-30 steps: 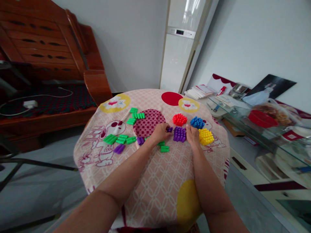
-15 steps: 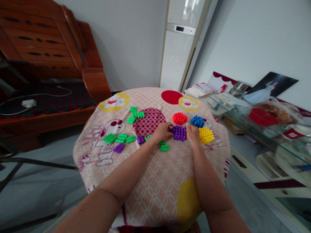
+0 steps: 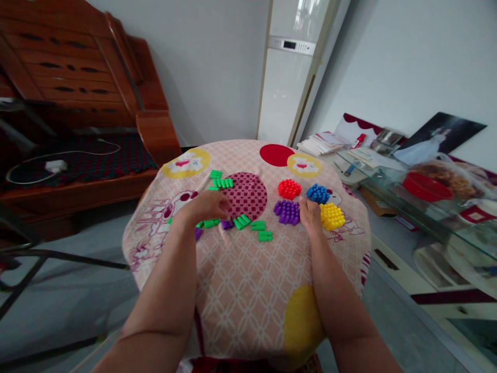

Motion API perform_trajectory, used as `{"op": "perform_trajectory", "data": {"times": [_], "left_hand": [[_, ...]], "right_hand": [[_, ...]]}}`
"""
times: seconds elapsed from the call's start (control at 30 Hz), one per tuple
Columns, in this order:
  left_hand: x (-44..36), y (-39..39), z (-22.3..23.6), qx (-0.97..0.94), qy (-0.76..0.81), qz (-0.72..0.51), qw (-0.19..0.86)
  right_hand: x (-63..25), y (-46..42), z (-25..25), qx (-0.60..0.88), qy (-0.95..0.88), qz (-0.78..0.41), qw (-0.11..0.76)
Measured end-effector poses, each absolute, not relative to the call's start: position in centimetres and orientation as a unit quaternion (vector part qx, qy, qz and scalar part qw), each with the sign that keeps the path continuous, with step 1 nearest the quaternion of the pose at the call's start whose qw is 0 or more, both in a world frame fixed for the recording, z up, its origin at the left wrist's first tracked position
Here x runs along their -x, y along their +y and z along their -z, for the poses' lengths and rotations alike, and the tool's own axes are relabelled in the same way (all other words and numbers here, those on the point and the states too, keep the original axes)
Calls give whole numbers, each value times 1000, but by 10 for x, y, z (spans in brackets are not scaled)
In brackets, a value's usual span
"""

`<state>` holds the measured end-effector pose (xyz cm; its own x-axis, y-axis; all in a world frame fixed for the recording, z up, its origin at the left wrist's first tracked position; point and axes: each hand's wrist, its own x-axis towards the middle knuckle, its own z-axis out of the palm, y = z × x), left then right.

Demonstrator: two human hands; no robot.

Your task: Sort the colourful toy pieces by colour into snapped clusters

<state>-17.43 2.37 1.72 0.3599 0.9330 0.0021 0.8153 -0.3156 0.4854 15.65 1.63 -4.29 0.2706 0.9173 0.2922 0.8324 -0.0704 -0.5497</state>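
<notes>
My left hand [image 3: 208, 205] hovers over the left part of the table, fingers loosely bent and nothing visible in them. Just beyond its fingertips lies a small purple block [image 3: 227, 224], beside a green block [image 3: 241, 222]. My right hand [image 3: 309, 211] is closed at the right edge of a cluster of purple bullet-shaped blocks [image 3: 287, 212], with its fingertips partly hidden. Behind that cluster sits a red one [image 3: 289, 189]. A blue cluster [image 3: 318, 194] and a yellow cluster [image 3: 332, 216] stand close around my right hand. Another purple block [image 3: 198, 233] is partly covered by my left wrist.
More green blocks [image 3: 222, 183] lie at the back left of the round table, whose patterned cloth [image 3: 248, 290] hangs over the edge. To the right runs a glass shelf [image 3: 392, 191] with a red bowl [image 3: 427, 187]. On the left stands a wooden bench [image 3: 89, 181].
My left hand set a purple block against the left side of the purple cluster, let go and swung left over the loose blocks. My right hand has stayed by the cluster.
</notes>
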Motion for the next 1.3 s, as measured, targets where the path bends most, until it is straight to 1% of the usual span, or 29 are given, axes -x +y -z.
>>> {"op": "perform_trajectory", "data": {"times": [0.1, 0.3, 0.43, 0.57, 0.67, 0.77, 0.9, 1.03, 1.3], "left_hand": [[168, 21, -13, -824, 520, -25, 224], [158, 24, -7, -826, 533, 14, 182], [161, 26, -9, -828, 525, -33, 194], [153, 27, -16, -813, 527, -134, 209], [131, 24, -16, -786, 528, -234, 219], [97, 18, -7, -775, 502, -298, 241], [57, 11, 11, -778, 485, -318, 241], [40, 11, 23, -773, 493, -327, 228], [43, 8, 26, -763, 484, -307, 298]], "right_hand": [[-157, 17, 44, 727, -600, -69, 325], [-159, 18, 49, 718, -601, -64, 345], [-159, 18, 49, 716, -600, -67, 349], [-159, 19, 48, 719, -604, -70, 338], [-158, 19, 48, 723, -600, -70, 336], [-158, 18, 48, 721, -599, -70, 340], [-159, 18, 47, 719, -597, -80, 347], [-158, 18, 46, 710, -602, -83, 355], [-157, 18, 46, 716, -597, -83, 352]]}}
